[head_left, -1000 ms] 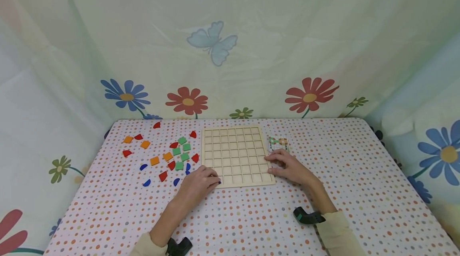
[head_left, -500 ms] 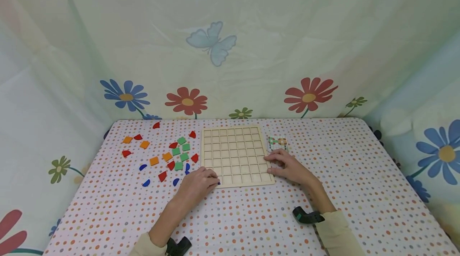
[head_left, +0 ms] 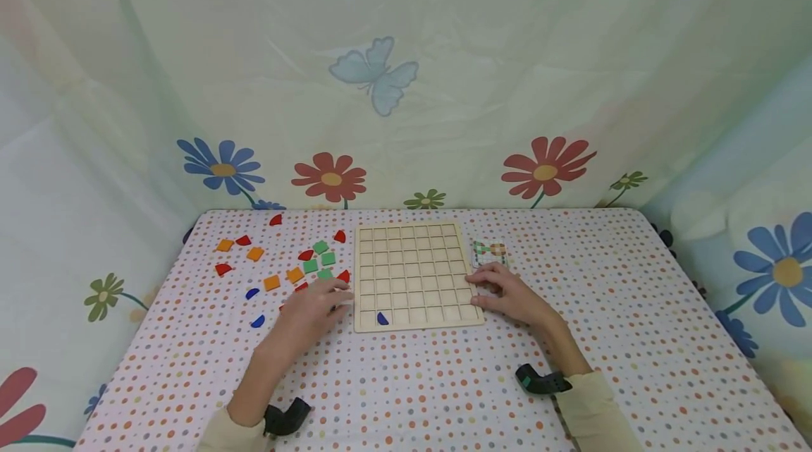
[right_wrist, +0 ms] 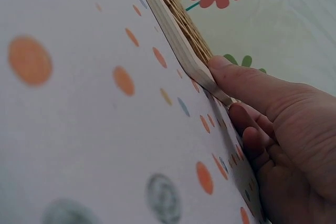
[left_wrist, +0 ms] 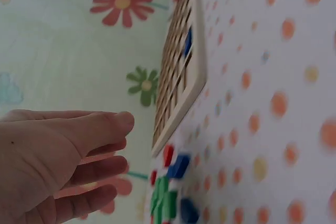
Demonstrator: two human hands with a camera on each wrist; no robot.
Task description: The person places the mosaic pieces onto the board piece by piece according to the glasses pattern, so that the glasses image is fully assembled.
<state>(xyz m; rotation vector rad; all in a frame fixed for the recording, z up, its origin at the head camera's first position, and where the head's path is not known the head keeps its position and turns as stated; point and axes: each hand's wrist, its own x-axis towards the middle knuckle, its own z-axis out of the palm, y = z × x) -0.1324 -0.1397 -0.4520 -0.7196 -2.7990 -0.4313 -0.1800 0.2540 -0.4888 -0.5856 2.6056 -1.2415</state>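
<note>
A square wooden grid board lies flat on the table. One blue half-round piece sits in its front row, near the left corner. My left hand hovers left of the board, over the loose pieces, with loosely bent fingers and nothing held. The left wrist view shows its thumb apart from the fingers, and a blue piece standing out in the grid. My right hand holds the board's right edge. In the right wrist view its thumb rests on the rim, with curled fingers at the side.
Orange squares, green squares, red quarter-round pieces and blue half-rounds lie scattered left of the board. Some are hidden under my left hand. A patterned card lies beyond my right hand. A dotted cloth covers the table.
My left hand has let go of the blue piece, leaving it in the board's front row, and has moved left over the loose pieces. My right hand stays at the board's edge.
</note>
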